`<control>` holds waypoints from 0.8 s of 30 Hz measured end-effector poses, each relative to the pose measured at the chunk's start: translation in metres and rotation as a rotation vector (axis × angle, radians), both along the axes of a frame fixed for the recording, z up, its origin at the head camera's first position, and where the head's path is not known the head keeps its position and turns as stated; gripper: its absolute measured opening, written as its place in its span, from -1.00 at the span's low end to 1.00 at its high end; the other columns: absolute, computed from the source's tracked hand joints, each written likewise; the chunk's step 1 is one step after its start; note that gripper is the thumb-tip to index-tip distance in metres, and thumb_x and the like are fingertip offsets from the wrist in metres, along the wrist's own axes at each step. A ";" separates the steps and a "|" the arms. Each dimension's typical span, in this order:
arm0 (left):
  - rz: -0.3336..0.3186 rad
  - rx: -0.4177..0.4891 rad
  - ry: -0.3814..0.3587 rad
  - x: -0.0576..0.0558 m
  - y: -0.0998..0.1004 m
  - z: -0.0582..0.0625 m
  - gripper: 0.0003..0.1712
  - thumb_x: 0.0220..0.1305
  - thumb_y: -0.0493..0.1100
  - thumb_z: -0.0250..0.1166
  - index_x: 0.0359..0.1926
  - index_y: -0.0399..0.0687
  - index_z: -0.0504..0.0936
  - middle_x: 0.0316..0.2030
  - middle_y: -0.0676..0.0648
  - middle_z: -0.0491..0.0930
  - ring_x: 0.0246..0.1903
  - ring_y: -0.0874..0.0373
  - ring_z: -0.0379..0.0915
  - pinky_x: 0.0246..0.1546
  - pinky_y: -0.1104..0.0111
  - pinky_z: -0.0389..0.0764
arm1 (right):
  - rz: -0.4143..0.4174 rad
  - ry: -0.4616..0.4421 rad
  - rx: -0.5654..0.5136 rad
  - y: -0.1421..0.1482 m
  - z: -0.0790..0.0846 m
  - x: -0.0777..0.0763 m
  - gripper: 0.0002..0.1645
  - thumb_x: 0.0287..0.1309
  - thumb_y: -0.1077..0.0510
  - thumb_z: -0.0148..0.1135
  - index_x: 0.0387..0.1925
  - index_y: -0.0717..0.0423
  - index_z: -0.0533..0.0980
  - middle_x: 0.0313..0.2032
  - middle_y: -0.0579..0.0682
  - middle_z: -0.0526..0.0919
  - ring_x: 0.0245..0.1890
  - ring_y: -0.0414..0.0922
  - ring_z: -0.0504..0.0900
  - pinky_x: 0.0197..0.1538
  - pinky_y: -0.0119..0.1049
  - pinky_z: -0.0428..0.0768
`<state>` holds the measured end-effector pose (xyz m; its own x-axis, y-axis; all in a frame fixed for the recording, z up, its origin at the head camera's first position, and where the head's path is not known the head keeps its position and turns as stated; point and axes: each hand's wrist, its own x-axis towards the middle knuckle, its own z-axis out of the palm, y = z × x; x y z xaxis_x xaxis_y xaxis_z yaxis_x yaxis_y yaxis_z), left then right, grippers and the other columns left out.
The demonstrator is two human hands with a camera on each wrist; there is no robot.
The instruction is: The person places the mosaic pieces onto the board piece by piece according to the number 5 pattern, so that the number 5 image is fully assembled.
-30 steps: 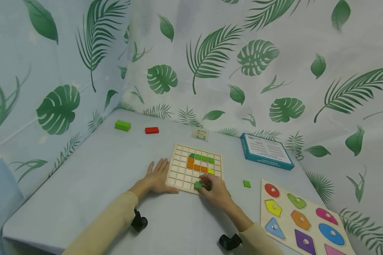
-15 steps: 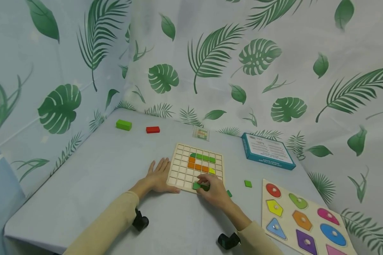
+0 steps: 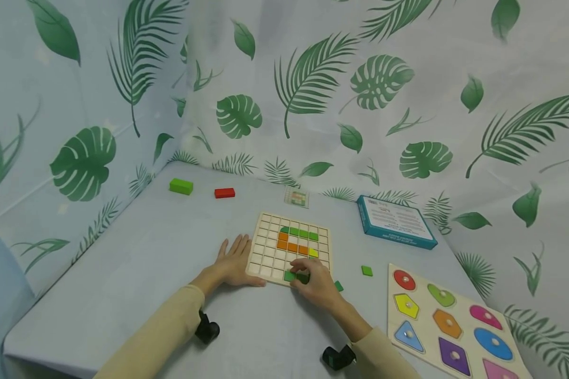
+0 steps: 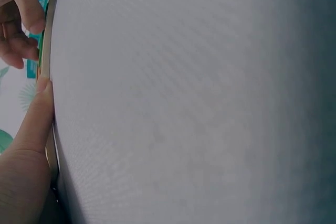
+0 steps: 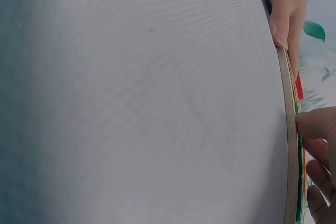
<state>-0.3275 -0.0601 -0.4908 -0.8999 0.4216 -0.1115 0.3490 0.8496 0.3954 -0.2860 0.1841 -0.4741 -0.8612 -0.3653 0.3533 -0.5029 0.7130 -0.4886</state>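
A light wooden grid board [image 3: 267,252] lies at the middle of the table, bearing green, orange and yellow square tiles. My left hand [image 3: 234,266] rests with fingers spread at its left side, the thumb against the front corner. Over the front edge, my right hand [image 3: 315,281] has its fingers curled, thumb and forefinger on either side of a green tile [image 3: 290,276] in the front row. In the right wrist view the right thumb [image 5: 312,123] sits right at the green edge. A darker green patch shows under the palm, partly hidden.
Loose green tiles [image 3: 339,286] lie right of the board. Beyond are a peg puzzle [image 3: 429,326] with coloured shapes and a blue box [image 3: 398,223]. A small pattern card [image 3: 296,197], a red block [image 3: 225,193] and a green block [image 3: 181,186] stand along the back.
The green tile at the right fingertips has gone from raised to flat in the front row, shifting slightly left with the hand. The left hand has stayed in place.
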 end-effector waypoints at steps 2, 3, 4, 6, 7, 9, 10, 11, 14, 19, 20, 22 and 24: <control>0.000 0.011 0.007 0.000 0.000 -0.001 0.43 -0.09 0.55 0.20 0.45 -0.30 -0.23 0.45 -0.26 -0.31 0.42 -0.09 -0.53 0.28 -0.06 -0.51 | -0.006 0.001 0.001 0.000 0.000 0.000 -0.52 -0.18 0.30 0.49 -0.11 0.11 0.56 -0.30 -0.15 0.67 -0.17 -0.17 0.49 -0.05 -0.15 0.46; 0.000 0.014 0.005 -0.001 0.000 -0.001 0.43 -0.10 0.55 0.20 0.45 -0.29 -0.24 0.45 -0.25 -0.31 0.42 -0.08 -0.53 0.28 -0.06 -0.51 | -0.008 0.000 -0.001 0.000 0.000 0.001 -0.51 -0.18 0.30 0.50 -0.11 0.11 0.56 -0.30 -0.15 0.67 -0.18 -0.18 0.49 -0.06 -0.15 0.46; 0.000 0.021 0.005 0.000 0.000 0.000 0.43 -0.10 0.55 0.20 0.45 -0.29 -0.24 0.45 -0.25 -0.31 0.42 -0.08 -0.53 0.28 -0.06 -0.51 | -0.010 -0.002 -0.003 0.000 0.001 0.001 -0.51 -0.18 0.30 0.50 -0.11 0.11 0.56 -0.29 -0.15 0.67 -0.17 -0.18 0.49 -0.06 -0.15 0.46; 0.000 0.028 0.004 0.000 0.001 0.002 0.43 -0.09 0.54 0.21 0.45 -0.30 -0.23 0.45 -0.26 -0.31 0.42 -0.08 -0.53 0.28 -0.07 -0.51 | -0.013 -0.005 -0.007 0.000 0.002 0.002 -0.51 -0.18 0.30 0.50 -0.10 0.11 0.56 -0.29 -0.14 0.67 -0.17 -0.18 0.49 -0.06 -0.15 0.46; 0.001 0.029 0.003 0.001 0.001 0.003 0.43 -0.09 0.54 0.21 0.45 -0.30 -0.23 0.45 -0.26 -0.31 0.42 -0.08 -0.53 0.28 -0.07 -0.51 | -0.014 -0.005 -0.006 0.000 0.002 0.002 -0.51 -0.17 0.30 0.50 -0.10 0.11 0.56 -0.29 -0.14 0.67 -0.17 -0.18 0.49 -0.06 -0.15 0.46; 0.002 0.029 0.001 0.002 0.001 0.005 0.42 -0.09 0.53 0.22 0.45 -0.30 -0.23 0.45 -0.26 -0.31 0.42 -0.08 -0.54 0.28 -0.07 -0.52 | -0.016 -0.008 -0.008 0.000 0.003 0.002 -0.52 -0.16 0.29 0.49 -0.10 0.11 0.56 -0.29 -0.14 0.67 -0.16 -0.18 0.49 -0.05 -0.15 0.46; 0.003 0.028 -0.003 0.002 0.001 0.006 0.42 -0.08 0.52 0.23 0.45 -0.30 -0.24 0.45 -0.26 -0.32 0.42 -0.08 -0.55 0.28 -0.06 -0.52 | -0.016 -0.007 -0.005 0.000 0.003 0.002 -0.52 -0.16 0.29 0.49 -0.10 0.11 0.56 -0.29 -0.14 0.67 -0.16 -0.18 0.49 -0.04 -0.15 0.46; 0.002 0.024 -0.008 0.002 0.001 0.007 0.42 -0.08 0.52 0.23 0.45 -0.30 -0.24 0.45 -0.26 -0.32 0.42 -0.08 -0.56 0.28 -0.06 -0.53 | -0.016 -0.007 -0.004 0.000 0.003 0.002 -0.52 -0.16 0.29 0.49 -0.10 0.11 0.56 -0.29 -0.14 0.67 -0.16 -0.18 0.49 -0.04 -0.15 0.46; 0.003 0.006 -0.021 0.003 0.002 0.009 0.41 -0.07 0.51 0.22 0.45 -0.29 -0.26 0.45 -0.25 -0.34 0.42 -0.07 -0.57 0.28 -0.05 -0.53 | -0.013 -0.006 0.001 0.002 0.003 0.002 -0.53 -0.14 0.29 0.47 -0.09 0.12 0.56 -0.28 -0.14 0.66 -0.17 -0.17 0.50 -0.07 -0.16 0.48; -0.007 -0.017 -0.033 0.006 0.001 0.015 0.39 -0.04 0.50 0.23 0.45 -0.31 -0.23 0.45 -0.27 -0.31 0.42 -0.11 -0.52 0.29 -0.06 -0.48 | -0.026 -0.005 -0.030 0.010 0.006 0.003 -0.60 -0.05 0.33 0.39 -0.09 0.16 0.56 -0.27 -0.09 0.65 -0.20 -0.13 0.54 -0.12 -0.12 0.52; -0.008 -0.022 -0.031 0.007 0.000 0.017 0.38 -0.04 0.50 0.22 0.45 -0.31 -0.22 0.45 -0.27 -0.30 0.42 -0.12 -0.51 0.30 -0.07 -0.46 | -0.030 -0.006 -0.041 0.013 0.008 0.003 -0.62 -0.02 0.33 0.37 -0.09 0.17 0.56 -0.27 -0.07 0.65 -0.21 -0.12 0.55 -0.13 -0.11 0.52; -0.009 -0.024 -0.028 0.009 0.000 0.019 0.38 -0.04 0.50 0.22 0.45 -0.32 -0.21 0.45 -0.27 -0.29 0.42 -0.12 -0.49 0.30 -0.08 -0.43 | -0.037 -0.005 -0.058 0.020 0.010 0.003 -0.66 0.02 0.35 0.34 -0.10 0.20 0.56 -0.26 -0.03 0.66 -0.23 -0.10 0.56 -0.16 -0.09 0.54; -0.010 -0.021 -0.024 0.010 0.000 0.021 0.38 -0.04 0.51 0.22 0.45 -0.32 -0.19 0.45 -0.28 -0.27 0.42 -0.13 -0.47 0.30 -0.09 -0.41 | -0.035 0.010 -0.070 0.026 0.011 0.003 -0.67 0.01 0.36 0.34 -0.11 0.24 0.56 -0.26 0.01 0.65 -0.26 -0.08 0.56 -0.20 -0.12 0.57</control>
<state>-0.3177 -0.0606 -0.4700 -0.8926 0.4280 -0.1419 0.3485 0.8544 0.3854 -0.2832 0.2101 -0.4631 -0.8693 -0.3092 0.3857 -0.4835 0.6941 -0.5333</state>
